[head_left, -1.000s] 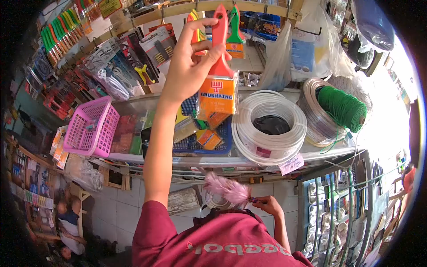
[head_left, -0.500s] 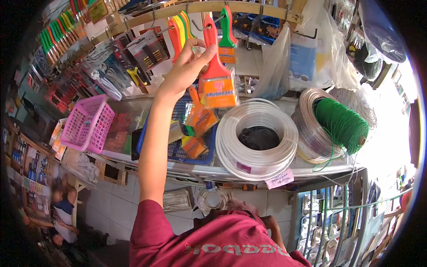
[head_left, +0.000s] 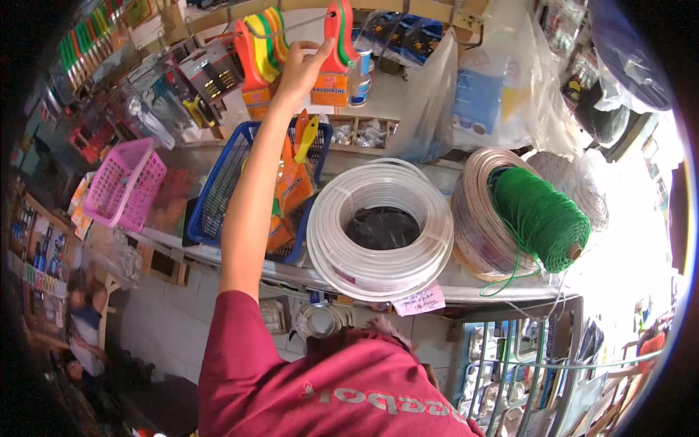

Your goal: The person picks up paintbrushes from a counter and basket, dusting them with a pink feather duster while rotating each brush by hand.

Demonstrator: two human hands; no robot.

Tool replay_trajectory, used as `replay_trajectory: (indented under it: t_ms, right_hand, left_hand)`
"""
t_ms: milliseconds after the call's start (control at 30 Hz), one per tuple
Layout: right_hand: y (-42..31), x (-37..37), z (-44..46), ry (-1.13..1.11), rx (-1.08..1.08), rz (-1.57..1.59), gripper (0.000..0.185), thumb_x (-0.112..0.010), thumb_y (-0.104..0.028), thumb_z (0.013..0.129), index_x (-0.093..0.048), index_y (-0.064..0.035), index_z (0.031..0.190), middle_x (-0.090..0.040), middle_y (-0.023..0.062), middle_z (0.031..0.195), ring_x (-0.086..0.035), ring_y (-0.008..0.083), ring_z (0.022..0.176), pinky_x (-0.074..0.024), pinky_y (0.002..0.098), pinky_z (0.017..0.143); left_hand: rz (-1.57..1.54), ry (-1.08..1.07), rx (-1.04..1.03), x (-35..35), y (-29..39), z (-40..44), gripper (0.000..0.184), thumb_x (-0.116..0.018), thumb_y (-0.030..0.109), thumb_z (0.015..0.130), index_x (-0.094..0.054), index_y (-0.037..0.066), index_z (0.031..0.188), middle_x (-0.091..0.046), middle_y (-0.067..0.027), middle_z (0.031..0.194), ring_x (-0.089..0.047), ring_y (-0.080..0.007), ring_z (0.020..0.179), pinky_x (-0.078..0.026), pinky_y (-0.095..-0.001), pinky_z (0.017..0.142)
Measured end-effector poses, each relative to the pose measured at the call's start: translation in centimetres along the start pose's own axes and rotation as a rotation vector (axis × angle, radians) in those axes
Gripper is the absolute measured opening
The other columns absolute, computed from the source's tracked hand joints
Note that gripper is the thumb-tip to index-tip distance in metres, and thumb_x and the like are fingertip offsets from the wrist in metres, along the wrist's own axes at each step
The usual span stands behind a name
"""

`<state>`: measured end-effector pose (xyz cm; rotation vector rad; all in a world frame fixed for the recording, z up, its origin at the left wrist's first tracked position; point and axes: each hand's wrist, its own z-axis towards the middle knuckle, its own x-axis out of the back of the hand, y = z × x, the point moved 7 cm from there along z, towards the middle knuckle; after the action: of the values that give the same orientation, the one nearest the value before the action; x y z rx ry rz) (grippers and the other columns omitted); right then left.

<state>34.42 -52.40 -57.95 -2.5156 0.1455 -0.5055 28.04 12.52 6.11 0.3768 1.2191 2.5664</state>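
My left hand [head_left: 300, 73] reaches up at the end of my outstretched arm. Its thumb and fingers close on the handle of a red paintbrush [head_left: 333, 69], which hangs beside a green-handled one on a long wire hook [head_left: 295, 28]. The brush's orange wrapper shows below the handle. Left of the hand, several red and yellow paintbrushes [head_left: 263, 45] hang on the same hook. Beneath my forearm, a blue basket [head_left: 206, 197] holds more paintbrushes [head_left: 294, 186] in orange wrappers. My right hand is out of view.
On the counter stand a white cable coil [head_left: 328, 237], a beige coil [head_left: 470, 211], a green rope spool [head_left: 542, 215] and a pink basket [head_left: 109, 193]. Plastic bags [head_left: 429, 109] hang at the right. Another person [head_left: 87, 320] is at the lower left.
The red paintbrush has moved back and up, and now hangs against the green one. My left hand has moved with it. The view has shifted, showing more of the blue basket.
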Motion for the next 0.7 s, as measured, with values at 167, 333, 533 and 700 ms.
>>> replay_trajectory:
  t_ms: [167, 333, 533, 700]
  right_hand:
    - [0.1, -0.1, 1.4, -0.073, 0.001, -0.014, 0.031, -0.059, -0.025, 0.081, -0.058, -0.0095, 0.107, -0.066, 0.0129, 0.072, -0.060, 0.0182, 0.053, -0.0463, 0.0330, 0.046]
    - [-1.2, -0.7, 3.0, -0.122, -0.006, -0.015, 0.031, -0.060, -0.022, 0.081, -0.055, -0.0102, 0.108, -0.066, 0.0130, 0.073, -0.059, 0.0184, 0.052, -0.0456, 0.0326, 0.044]
    - [-2.6, -2.3, 3.6, -0.160, -0.005, -0.014, 0.031, -0.061, -0.019, 0.080, -0.052, -0.0110, 0.109, -0.065, 0.0131, 0.074, -0.059, 0.0187, 0.051, -0.0447, 0.0321, 0.041]
    - [-1.9, -3.3, 3.0, -0.165, -0.007, 0.030, 0.033, -0.062, -0.016, 0.080, -0.049, -0.0117, 0.110, -0.065, 0.0132, 0.075, -0.059, 0.0189, 0.051, -0.0440, 0.0317, 0.039]
  left_hand:
    - [0.198, -0.089, -0.301, 2.0, 4.3, -6.4, 0.056, -0.053, 0.039, 0.091, -0.037, 0.000, 0.128, -0.047, -0.0222, 0.124, -0.044, -0.0286, 0.120, -0.035, -0.0385, 0.099]
    - [0.213, -0.564, -0.023, 6.4, 7.8, -15.0, 0.027, -0.054, 0.018, 0.090, -0.055, 0.001, 0.112, -0.065, -0.0044, 0.081, -0.063, -0.0118, 0.082, -0.046, -0.0280, 0.081]
    - [0.515, -0.491, 0.220, 13.2, 0.0, -17.7, 0.026, -0.058, 0.004, 0.083, -0.059, 0.006, 0.109, -0.064, -0.0084, 0.093, -0.061, -0.0165, 0.090, -0.047, -0.0295, 0.081]
    - [0.993, -0.916, 0.075, 11.2, -5.8, -22.6, 0.044, -0.071, 0.006, 0.065, -0.061, 0.014, 0.108, -0.047, -0.0097, 0.120, -0.046, -0.0295, 0.112, -0.039, -0.0400, 0.097]
